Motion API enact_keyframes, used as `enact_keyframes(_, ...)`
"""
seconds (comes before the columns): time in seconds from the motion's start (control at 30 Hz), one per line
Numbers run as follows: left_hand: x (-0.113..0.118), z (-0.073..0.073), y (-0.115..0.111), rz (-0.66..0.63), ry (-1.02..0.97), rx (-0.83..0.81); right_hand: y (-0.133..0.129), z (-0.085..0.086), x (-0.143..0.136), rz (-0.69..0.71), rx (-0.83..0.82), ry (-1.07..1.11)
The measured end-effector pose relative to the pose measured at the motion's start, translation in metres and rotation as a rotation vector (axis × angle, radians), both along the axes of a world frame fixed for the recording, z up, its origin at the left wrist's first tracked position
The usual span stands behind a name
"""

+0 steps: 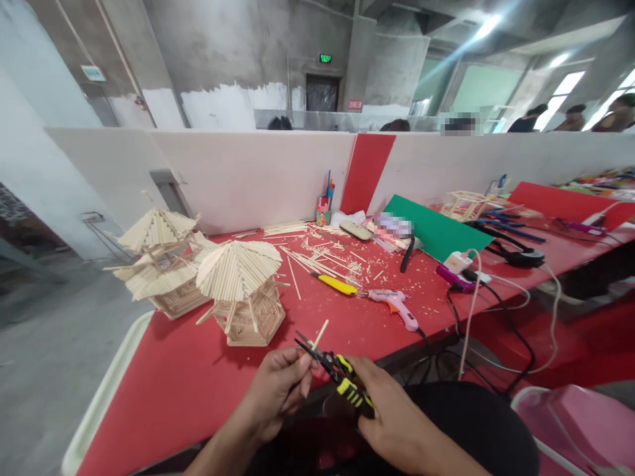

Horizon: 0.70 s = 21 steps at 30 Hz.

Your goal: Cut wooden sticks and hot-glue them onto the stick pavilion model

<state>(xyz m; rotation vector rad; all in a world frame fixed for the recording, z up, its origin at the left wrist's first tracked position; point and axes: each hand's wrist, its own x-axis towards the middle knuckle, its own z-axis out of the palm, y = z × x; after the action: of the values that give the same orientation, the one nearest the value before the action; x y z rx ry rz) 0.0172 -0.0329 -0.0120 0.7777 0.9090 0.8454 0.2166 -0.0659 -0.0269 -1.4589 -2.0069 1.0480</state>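
Observation:
My left hand (282, 390) pinches a short thin wooden stick (321, 334) near the table's front edge. In my right hand (384, 403) is a pair of black and yellow scissors-like cutters (342, 380), fingers wrapped round the handles. Their blades lie across the stick, close to my left fingertips. Beyond my left hand stands a small stick-built pavilion (241, 291) with a conical roof. A second, tiered pavilion (163, 264) is behind it to the left.
On the red table (149, 390) lie a yellow utility knife (337, 284), a pink glue gun (394, 305), loose sticks (322, 261) and scraps. A green board (436, 228), a purple power strip (454, 277) and cables are at right. A pen cup (323, 213) stands by the partition.

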Motion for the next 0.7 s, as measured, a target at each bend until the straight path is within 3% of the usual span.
enact_keyframes(0.27,-0.006,-0.014,0.006,0.113,0.311,0.212,-0.003,0.013,0.0,-0.01,-0.194,0.236)
enact_keyframes(0.4,-0.006,-0.023,0.009,0.217,0.456,0.403,-0.009,-0.009,-0.007,-0.088,-0.783,0.567)
enact_keyframes(0.47,-0.007,-0.026,0.009,0.259,0.48,0.4,-0.007,-0.02,-0.011,-0.109,-1.032,0.816)
enact_keyframes(0.57,-0.015,-0.027,0.004,0.331,0.488,0.329,0.003,-0.023,-0.016,-0.131,-1.152,1.073)
enact_keyframes(0.7,-0.035,-0.024,-0.013,0.397,0.432,0.327,0.014,-0.015,-0.02,-0.097,-1.216,1.113)
